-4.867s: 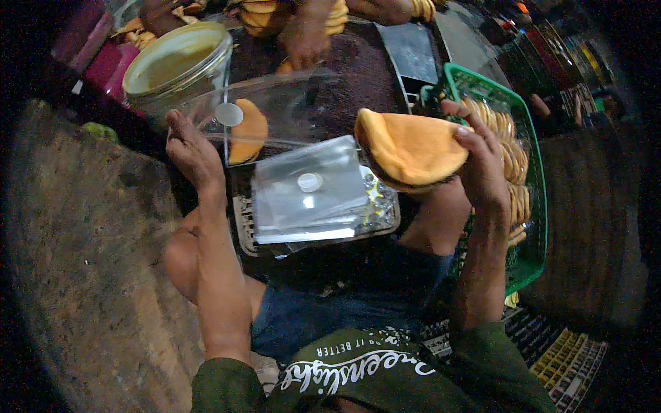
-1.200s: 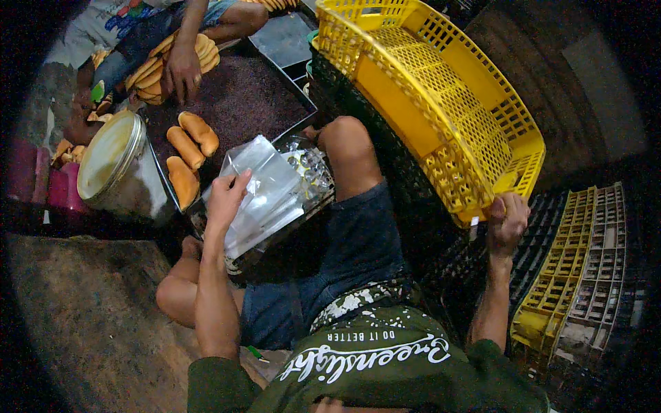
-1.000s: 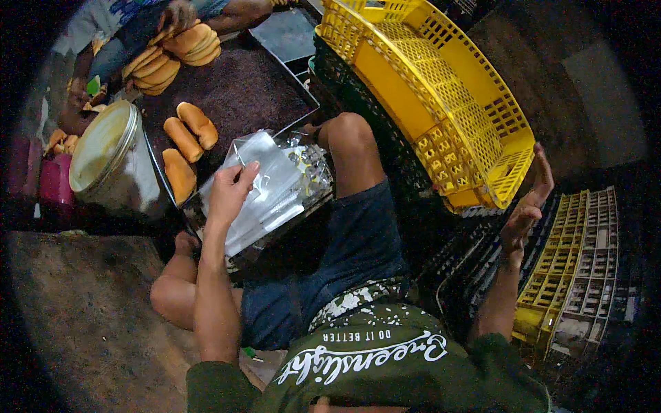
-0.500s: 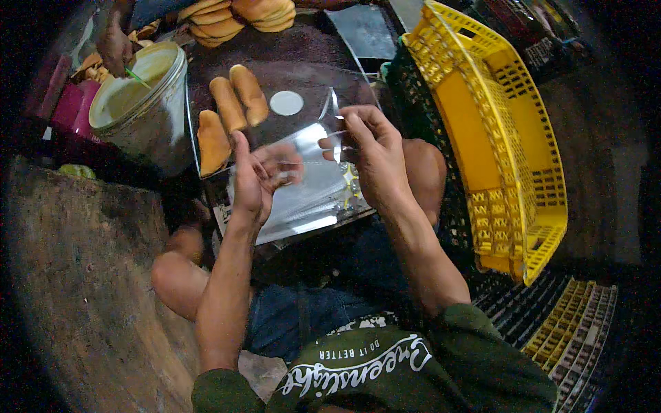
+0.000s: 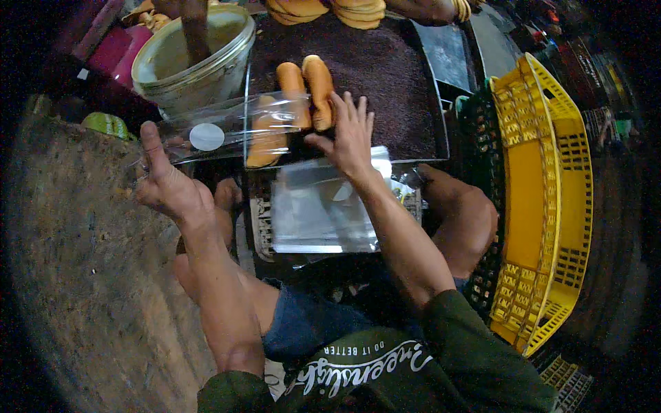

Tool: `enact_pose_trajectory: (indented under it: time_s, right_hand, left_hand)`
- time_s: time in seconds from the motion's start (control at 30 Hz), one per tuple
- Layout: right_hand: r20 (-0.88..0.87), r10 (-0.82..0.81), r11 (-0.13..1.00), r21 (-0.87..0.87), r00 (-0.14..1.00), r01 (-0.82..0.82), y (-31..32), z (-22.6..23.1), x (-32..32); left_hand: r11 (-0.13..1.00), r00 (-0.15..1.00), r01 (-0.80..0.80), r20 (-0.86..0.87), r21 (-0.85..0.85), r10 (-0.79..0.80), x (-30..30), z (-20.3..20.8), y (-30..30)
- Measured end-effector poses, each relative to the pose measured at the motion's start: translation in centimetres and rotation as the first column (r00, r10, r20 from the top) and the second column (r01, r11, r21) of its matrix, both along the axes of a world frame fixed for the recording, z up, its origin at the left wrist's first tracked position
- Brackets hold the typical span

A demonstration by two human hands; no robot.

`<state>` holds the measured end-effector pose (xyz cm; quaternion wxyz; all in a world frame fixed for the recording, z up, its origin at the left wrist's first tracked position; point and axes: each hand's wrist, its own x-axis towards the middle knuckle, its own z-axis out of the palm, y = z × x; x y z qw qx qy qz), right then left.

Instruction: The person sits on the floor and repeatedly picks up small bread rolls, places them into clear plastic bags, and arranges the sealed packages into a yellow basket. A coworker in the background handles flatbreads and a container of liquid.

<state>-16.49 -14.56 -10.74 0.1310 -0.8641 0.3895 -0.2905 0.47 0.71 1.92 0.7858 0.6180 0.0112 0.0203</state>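
Note:
My left hand (image 5: 172,186) is closed on a clear plastic bag (image 5: 236,127) with a white round label (image 5: 206,137). The bag stretches sideways over the left part of the dark tray (image 5: 392,76), and its far end overlaps the rolls. My right hand (image 5: 352,141) is empty, fingers spread, just beside the rolls at the tray's near side. An elongated bread roll (image 5: 317,86) lies nearest its fingertips. Next to that are a second roll (image 5: 291,77) and a third roll (image 5: 267,148), both partly behind the bag. Below my right hand lies a stack of clear bags (image 5: 317,220).
A pale bucket (image 5: 206,86) stands at the left, another person's arm (image 5: 196,31) reaching into it. Piled flat breads (image 5: 358,12) lie at the back, near another braceleted arm (image 5: 430,10). A yellow crate (image 5: 527,206) stands at the right.
The bag with the white label has swung left in my left hand. My right hand has let go of clear plastic and opened beside the rolls. The whole view has shifted.

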Motion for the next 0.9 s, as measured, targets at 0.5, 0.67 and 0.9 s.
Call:
enact_pose_trajectory:
  time_s: [0.5,0.67,0.9]
  right_hand:
    - [0.659,-0.249,0.598,0.681,0.709,-0.423,0.2,18.6,-12.6]
    - [0.574,-0.013,0.653,0.625,0.818,-0.429,2.3,16.7,-8.1]
    - [0.352,0.236,0.947,-0.292,0.906,-0.133,6.6,16.1,-5.5]
  left_hand:
    - [0.795,0.795,0.605,0.111,-0.054,-0.597,-3.2,-2.9,-0.4]
    - [0.573,0.638,0.732,0.076,-0.37,-0.766,-8.8,-1.6,-2.0]
    - [0.423,0.518,0.459,-0.151,-0.781,-0.842,-6.9,-2.1,-1.3]
